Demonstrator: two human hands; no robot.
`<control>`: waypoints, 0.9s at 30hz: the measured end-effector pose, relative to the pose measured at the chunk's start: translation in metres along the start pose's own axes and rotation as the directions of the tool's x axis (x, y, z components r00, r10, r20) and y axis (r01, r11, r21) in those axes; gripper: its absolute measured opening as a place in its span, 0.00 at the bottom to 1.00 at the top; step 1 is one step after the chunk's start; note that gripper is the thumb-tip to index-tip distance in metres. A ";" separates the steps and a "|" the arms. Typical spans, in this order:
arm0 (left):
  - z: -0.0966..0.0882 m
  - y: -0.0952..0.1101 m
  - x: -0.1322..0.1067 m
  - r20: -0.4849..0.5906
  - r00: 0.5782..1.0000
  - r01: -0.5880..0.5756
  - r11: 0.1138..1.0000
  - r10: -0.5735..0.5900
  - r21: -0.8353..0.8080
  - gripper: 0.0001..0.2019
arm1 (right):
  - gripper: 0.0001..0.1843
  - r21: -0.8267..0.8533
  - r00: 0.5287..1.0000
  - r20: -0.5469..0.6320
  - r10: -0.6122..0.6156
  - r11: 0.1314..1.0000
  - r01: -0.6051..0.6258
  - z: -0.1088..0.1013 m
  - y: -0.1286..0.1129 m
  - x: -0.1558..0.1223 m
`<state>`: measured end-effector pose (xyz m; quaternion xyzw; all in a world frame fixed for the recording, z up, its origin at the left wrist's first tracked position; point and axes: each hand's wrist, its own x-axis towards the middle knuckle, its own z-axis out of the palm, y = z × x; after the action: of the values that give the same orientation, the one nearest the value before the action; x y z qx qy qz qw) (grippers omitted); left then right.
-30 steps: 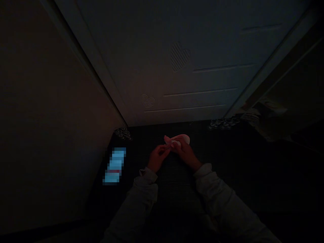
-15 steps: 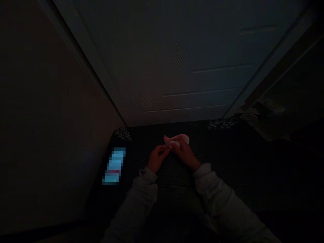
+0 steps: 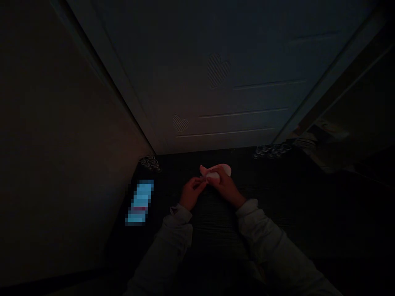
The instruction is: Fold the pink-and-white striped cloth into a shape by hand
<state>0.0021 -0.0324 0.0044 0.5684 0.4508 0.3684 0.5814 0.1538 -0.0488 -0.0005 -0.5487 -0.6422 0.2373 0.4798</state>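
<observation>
In the dim head view, a small pink item [image 3: 226, 168] with a rounded right end and a pale, whitish part near my thumb is at the middle of a dark surface. Its kind is too dark to make out. My right hand [image 3: 226, 187] is wrapped over it from the right, fingers on top and thumb against the pale part. At the item's left end my left hand [image 3: 191, 193] has its thumb and fingertips pinched together on its edge. The fingers partly hide the item.
A lit phone [image 3: 140, 203], its screen blurred out, lies to the left. Clusters of small ring-like shapes [image 3: 150, 163] sit at the back left and back right corners [image 3: 271, 151]. Behind stands a pale panel [image 3: 191, 94] with embossed hearts; a wall [image 3: 77, 164] rises at left.
The right thumb has shifted slightly, and more of the pale part shows. Both hands otherwise keep nearly the same place, the left still at the item's left end.
</observation>
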 end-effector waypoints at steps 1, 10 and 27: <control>0.000 -0.001 0.000 0.000 1.000 -0.006 1.000 0.006 0.004 0.11 | 0.13 0.001 1.000 0.000 0.002 1.000 -0.002 0.000 0.000 0.000; -0.001 -0.005 0.001 0.006 0.999 -0.038 0.999 0.038 0.010 0.11 | 0.13 0.046 0.999 0.008 0.051 0.998 -0.052 0.000 0.001 -0.002; 0.000 -0.004 0.000 0.003 1.000 -0.021 1.000 0.021 0.008 0.11 | 0.14 0.026 0.999 0.009 0.047 0.999 -0.048 -0.001 0.002 -0.002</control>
<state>0.0017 -0.0325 0.0007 0.5759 0.4455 0.3719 0.5758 0.1551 -0.0500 -0.0020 -0.5564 -0.6279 0.2595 0.4784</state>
